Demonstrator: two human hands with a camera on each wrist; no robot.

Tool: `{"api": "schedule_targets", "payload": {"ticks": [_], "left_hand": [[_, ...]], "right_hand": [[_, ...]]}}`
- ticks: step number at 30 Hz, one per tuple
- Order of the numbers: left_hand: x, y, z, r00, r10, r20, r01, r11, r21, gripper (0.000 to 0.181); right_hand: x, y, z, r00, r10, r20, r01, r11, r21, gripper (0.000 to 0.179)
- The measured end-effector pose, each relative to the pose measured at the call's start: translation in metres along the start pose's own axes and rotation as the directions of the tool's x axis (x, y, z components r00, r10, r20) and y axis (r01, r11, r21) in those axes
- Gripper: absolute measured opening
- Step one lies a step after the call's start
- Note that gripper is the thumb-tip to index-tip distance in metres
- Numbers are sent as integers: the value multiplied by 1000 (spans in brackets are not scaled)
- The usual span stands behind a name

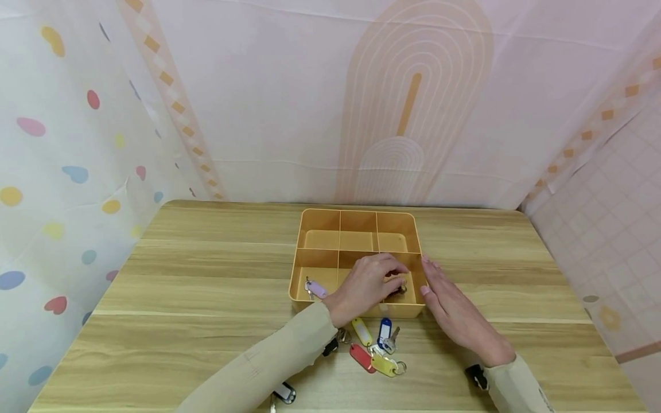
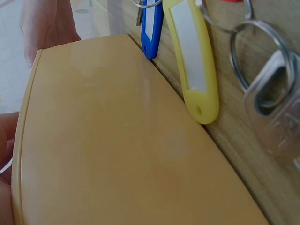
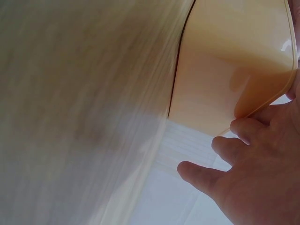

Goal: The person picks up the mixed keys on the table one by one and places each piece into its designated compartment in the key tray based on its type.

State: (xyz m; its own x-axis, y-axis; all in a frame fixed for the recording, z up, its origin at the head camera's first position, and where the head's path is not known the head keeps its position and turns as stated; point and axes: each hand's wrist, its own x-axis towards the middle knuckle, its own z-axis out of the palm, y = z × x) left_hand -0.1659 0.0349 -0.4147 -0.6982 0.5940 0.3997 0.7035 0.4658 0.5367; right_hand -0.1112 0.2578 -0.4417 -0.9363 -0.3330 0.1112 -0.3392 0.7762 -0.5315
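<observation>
Tagged keys dot the wood-grain table at lower centre, below pale patterned curtains. The left hand bends into the orange tray mid-frame — grip unclear; the right hand, fingers straight, touches its side.

A six-compartment organizer stands on the table, a key tag in its near-left compartment, the left hand reaching into the near-right, the right hand at its right wall. Nearer lie clustered key tags; nearer still, leftward, another tag.
</observation>
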Motion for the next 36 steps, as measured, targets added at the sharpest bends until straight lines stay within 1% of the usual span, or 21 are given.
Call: {"api": "schedule_targets", "payload": {"ticks": [3, 7, 10, 14, 20, 24, 30, 32, 34, 36], "left_hand": [[0, 1, -1, 999, -19, 39, 18, 1000, 17, 28], [-2, 4, -3, 993, -38, 114, 33, 998, 47, 45], [-4, 5, -5, 988, -30, 149, 18, 997, 81, 57], [-9, 5, -8, 986, 3, 170, -30, 987, 161, 66], [-22, 5, -16, 980, 60, 191, -109, 959, 260, 69], [-33, 4, -21, 976, 99, 196, -156, 940, 303, 70], [-47, 5, -31, 969, 103, 226, -178, 922, 343, 74], [-53, 5, -35, 968, 110, 224, -187, 915, 357, 74], [-59, 5, -40, 969, 108, 222, -185, 911, 368, 73], [-65, 4, -46, 971, 93, 221, -173, 911, 374, 73]], "right_hand": [[0, 0, 0, 1000, -5, -2, 5, 1000, -3, 59], [0, 0, 0, 1000, -9, -7, 9, 1000, -2, 60], [0, 1, 0, 1000, -13, -9, 13, 1000, 2, 59], [1, 1, 0, 1000, -18, -14, 18, 1000, 2, 59], [1, 0, 0, 1000, -16, -11, 16, 1000, 2, 60], [1, 1, 0, 1000, -15, -8, 15, 1000, 6, 60], [1, 2, -1, 1000, -14, -3, 14, 1000, 18, 60], [1, 2, -1, 1000, -11, -1, 11, 1000, 23, 60], [1, 2, -2, 1000, -9, 0, 9, 1000, 24, 61], [1, 3, -2, 1000, -7, 2, 7, 1000, 23, 61]]}}
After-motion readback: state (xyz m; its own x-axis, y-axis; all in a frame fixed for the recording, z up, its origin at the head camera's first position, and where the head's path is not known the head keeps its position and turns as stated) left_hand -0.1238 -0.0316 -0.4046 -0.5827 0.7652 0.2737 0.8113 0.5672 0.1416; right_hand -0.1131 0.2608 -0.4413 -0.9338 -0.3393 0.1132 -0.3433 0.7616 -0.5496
